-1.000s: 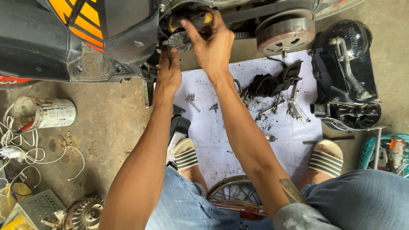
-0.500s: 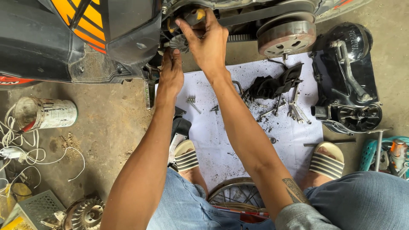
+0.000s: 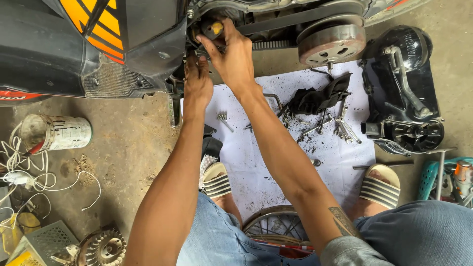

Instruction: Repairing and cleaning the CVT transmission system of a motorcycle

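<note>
1. A dented tin can (image 3: 56, 133) lies on its side on the concrete floor at the left, its mouth turned toward a tangle of white cord (image 3: 29, 172); what is inside cannot be told.
2. A teal plastic basket (image 3: 446, 177) sits at the right edge, with a bottle and some metal tools standing in it.
3. A small mesh crate (image 3: 42, 241) rests at the lower left, just beside a finned metal fan wheel (image 3: 101, 248).
4. The right hand (image 3: 234, 54) reaches into the open drive case of the scooter (image 3: 123, 44), fingers curled around a yellow-tipped tool handle (image 3: 214, 28) at the front pulley.
5. The left hand (image 3: 197, 83) is just below it, fingers pressed narrow and flat against the edge of the case; it holds nothing that can be seen.
6. A drive belt (image 3: 295, 17) runs from the hands to the rusty clutch drum (image 3: 331, 44) on the right.
7. A white sheet (image 3: 276, 162) is spread on the floor under the arms, carrying loose bolts (image 3: 224, 119), a dark rag (image 3: 318, 98) and grit.
8. The removed black case cover (image 3: 406, 103) lies right of the sheet.
9. Two striped sandals (image 3: 379, 186) frame the sheet, and a spoked wheel (image 3: 273, 226) sits between the knees.
</note>
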